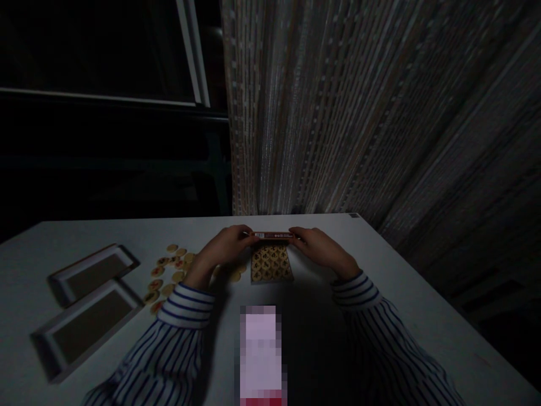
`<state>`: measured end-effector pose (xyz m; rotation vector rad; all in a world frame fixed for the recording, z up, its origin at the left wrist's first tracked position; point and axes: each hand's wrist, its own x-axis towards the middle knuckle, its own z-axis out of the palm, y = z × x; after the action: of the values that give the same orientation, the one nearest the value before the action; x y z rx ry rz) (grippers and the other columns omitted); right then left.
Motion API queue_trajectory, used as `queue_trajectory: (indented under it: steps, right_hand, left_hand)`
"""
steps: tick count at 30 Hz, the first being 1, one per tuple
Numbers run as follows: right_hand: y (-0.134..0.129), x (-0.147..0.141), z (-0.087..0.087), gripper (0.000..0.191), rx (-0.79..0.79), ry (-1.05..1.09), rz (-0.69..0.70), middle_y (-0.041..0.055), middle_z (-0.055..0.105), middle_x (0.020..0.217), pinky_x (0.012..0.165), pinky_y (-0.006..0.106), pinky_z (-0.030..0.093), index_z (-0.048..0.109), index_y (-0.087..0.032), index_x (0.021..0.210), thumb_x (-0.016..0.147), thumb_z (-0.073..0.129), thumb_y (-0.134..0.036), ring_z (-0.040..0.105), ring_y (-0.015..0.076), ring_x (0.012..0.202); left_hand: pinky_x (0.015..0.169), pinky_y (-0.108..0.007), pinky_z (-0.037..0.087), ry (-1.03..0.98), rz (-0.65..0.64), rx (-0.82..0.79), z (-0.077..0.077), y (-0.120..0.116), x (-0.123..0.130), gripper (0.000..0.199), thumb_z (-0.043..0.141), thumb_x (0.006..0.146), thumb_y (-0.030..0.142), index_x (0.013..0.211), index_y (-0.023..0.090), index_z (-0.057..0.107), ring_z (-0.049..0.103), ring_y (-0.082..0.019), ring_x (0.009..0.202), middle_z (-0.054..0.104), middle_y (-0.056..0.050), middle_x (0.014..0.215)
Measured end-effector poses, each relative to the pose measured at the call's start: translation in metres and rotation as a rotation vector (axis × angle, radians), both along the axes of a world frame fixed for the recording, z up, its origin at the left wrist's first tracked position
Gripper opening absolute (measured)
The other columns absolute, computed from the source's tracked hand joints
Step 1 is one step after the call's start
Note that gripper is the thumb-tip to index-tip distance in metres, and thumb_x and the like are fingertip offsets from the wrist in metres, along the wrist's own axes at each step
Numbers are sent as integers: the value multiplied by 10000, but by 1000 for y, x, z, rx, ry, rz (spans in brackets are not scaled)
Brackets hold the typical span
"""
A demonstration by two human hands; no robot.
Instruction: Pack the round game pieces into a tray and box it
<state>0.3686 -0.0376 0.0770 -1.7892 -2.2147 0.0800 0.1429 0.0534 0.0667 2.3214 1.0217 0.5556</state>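
Note:
A narrow reddish-brown box side with white print and a barcode [274, 235] spans the gap between my hands. My left hand [229, 243] pinches its left end, and my right hand [316, 246] pinches its right end. Just below it, a box [271, 281] lies on the white table, filled with rows of round wooden pieces [270, 263] bearing dark characters. Beside my left forearm, several loose round pieces [156, 283] are scattered, some with red marks and some with dark ones. Part of that group is hidden behind my left hand and wrist.
Two shallow rectangular trays or lids [95, 272] [91, 326] lie at the left of the white table [321, 316]. A pixelated pink-white object [261, 355] is at the near middle. Striped curtains [296, 113] hang beyond the back edge.

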Motion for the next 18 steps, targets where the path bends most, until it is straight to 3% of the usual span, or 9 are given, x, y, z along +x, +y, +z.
queue_trajectory:
  steps: [11, 18]
  right_hand:
    - [-14, -6, -2, 326, -21, -66, -6, 99, 659, 1019, 736, 254, 392, 541, -163, 1137, 923, 347, -314, 607, 188, 916]
    - [-19, -6, -8, 335, -8, -69, -13, 101, 658, 1017, 743, 264, 397, 527, -165, 1152, 924, 342, -325, 605, 191, 921]
  left_hand:
    - [753, -288, 444, -144, 132, -31, -17, -22, 2, 431, 398, 805, 466, 954, 150, 651, 615, -209, 854, 689, -72, 913]
    - [859, -301, 430, -246, 189, -40, -29, -29, 3, 422, 438, 804, 417, 1058, 126, 609, 600, -202, 958, 661, -103, 1036]
